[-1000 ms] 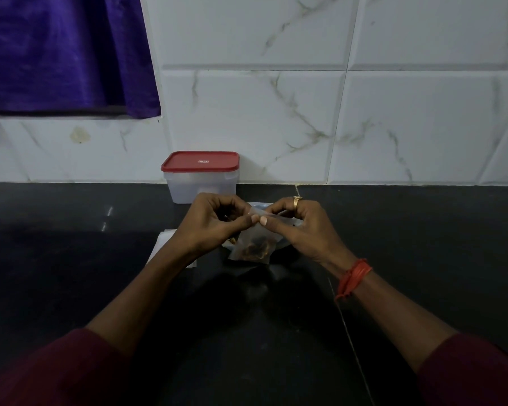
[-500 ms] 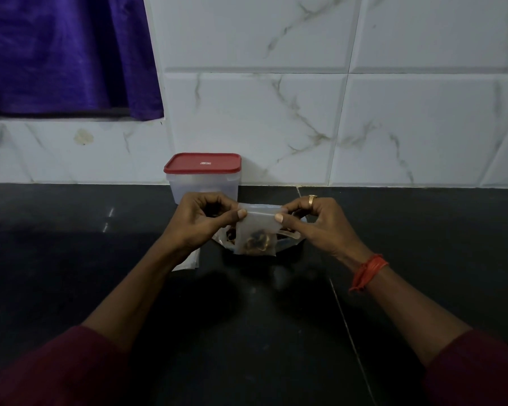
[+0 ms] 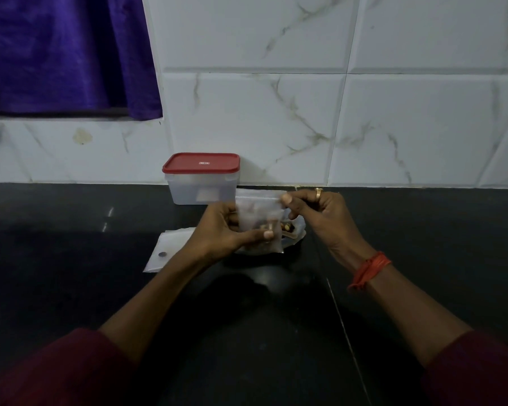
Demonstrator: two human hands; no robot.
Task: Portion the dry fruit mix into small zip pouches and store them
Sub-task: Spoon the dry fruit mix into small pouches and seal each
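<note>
Zip pouch held upright over the black desk, just in front of the red-lidded container, with dry fruit in its lower part. Left grip is curled round the pouch's lower half, thumb across the front. Right grip pinches the top strip's right end.

Both arms are wearing dark maroon sleeves. The right hand is wearing a gold ring, its wrist an orange-red thread band
</note>
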